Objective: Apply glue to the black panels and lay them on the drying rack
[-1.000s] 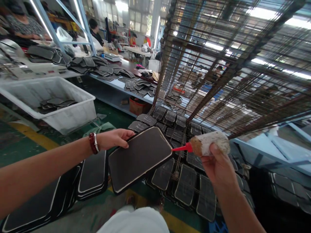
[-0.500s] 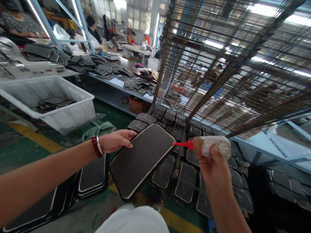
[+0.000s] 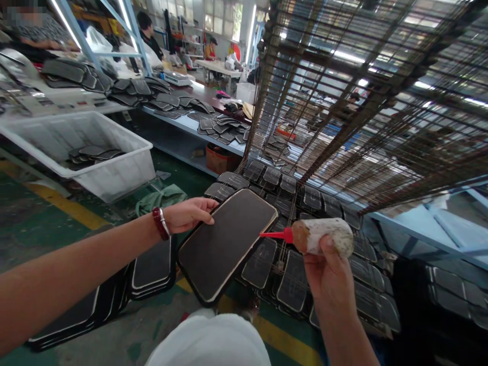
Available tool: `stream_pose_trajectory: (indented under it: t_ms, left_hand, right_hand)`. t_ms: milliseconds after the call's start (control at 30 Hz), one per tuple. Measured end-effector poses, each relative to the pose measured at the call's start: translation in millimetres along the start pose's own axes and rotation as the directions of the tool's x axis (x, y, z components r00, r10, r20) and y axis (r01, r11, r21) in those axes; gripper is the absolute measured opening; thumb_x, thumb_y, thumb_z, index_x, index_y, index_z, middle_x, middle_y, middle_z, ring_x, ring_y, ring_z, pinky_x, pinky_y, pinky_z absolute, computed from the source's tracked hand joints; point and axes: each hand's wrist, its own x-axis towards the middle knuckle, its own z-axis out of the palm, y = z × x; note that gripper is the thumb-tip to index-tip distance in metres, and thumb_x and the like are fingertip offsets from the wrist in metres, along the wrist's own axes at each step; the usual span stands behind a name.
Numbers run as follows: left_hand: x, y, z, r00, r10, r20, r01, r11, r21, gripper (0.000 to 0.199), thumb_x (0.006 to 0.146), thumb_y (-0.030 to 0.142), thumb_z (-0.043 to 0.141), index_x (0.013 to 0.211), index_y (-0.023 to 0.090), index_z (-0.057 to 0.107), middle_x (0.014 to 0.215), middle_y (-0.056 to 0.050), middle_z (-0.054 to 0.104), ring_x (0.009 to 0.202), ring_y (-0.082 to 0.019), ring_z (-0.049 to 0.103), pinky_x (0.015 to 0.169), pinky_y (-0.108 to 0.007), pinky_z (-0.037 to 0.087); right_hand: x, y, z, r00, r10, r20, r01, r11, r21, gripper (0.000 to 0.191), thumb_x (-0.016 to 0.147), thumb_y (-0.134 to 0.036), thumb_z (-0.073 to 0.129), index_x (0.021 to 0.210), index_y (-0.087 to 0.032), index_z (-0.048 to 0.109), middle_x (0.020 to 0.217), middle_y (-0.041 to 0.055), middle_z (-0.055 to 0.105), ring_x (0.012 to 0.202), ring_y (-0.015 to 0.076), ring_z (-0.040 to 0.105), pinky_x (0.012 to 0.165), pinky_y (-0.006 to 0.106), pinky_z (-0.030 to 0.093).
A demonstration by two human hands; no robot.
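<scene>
At the centre of the frame, the left hand [image 3: 192, 216] pinches the upper-left edge of a dark, rounded panel [image 3: 229, 249] closed between thumb and fingers, the panel's long axis slanting from lower left to upper right. Farther from it, at centre right, the right hand [image 3: 331, 267] wraps round a stained white bottle [image 3: 330, 235], its red nozzle [image 3: 276, 234] pointing left to the panel's right-hand edge — whether touching, I cannot tell. No brand, label or writing is legible.
</scene>
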Motion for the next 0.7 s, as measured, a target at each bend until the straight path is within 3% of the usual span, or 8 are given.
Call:
stream_pose_trajectory:
  t_ms: [300, 500, 700]
  left_hand:
    - [5.9, -5.0, 1.0, 0.997, -0.024, -0.077, 0.018, 0.998, -0.067, 0.041, 0.057, -0.001, 0.067, 0.096, 0.010, 0.068, 0.091, -0.013, 0.073, 0.077, -0.023, 0.070, 0.069, -0.033, 0.057]
    - [9.9, -7.3, 1.0, 0.991, -0.050, -0.124, 0.039, 0.995, -0.092, 0.035, 0.055, -0.001, 0.064, 0.088, 0.010, 0.069, 0.082, -0.011, 0.073, 0.068, -0.021, 0.070, 0.064, -0.032, 0.058]
    - [13.6, -7.3, 1.7, 0.980, -0.065, -0.186, 0.043, 0.992, -0.122, 0.032, 0.054, -0.003, 0.061, 0.082, 0.009, 0.068, 0.075, -0.011, 0.072, 0.064, -0.021, 0.069, 0.062, -0.032, 0.058]
  right_hand:
    - [-17.6, 12.0, -1.1, 0.998, 0.030, 0.053, -0.027, 0.998, -0.057, 0.037, 0.075, -0.030, 0.077, 0.109, -0.022, 0.067, 0.099, 0.0028, 0.072, 0.089, 0.0141, 0.067, 0.080, 0.023, 0.056]
    - [-29.1, 16.3, -1.4, 0.993, 0.064, 0.095, -0.056, 0.995, -0.084, 0.048, 0.075, -0.031, 0.075, 0.121, -0.025, 0.061, 0.112, 0.0064, 0.069, 0.099, 0.0203, 0.066, 0.089, 0.035, 0.055]
    - [-39.9, 19.0, -6.1, 0.989, 0.100, 0.110, -0.088, 0.990, -0.109, 0.056, 0.073, -0.033, 0.077, 0.125, -0.028, 0.057, 0.113, 0.0081, 0.068, 0.107, 0.0264, 0.064, 0.099, 0.050, 0.048]
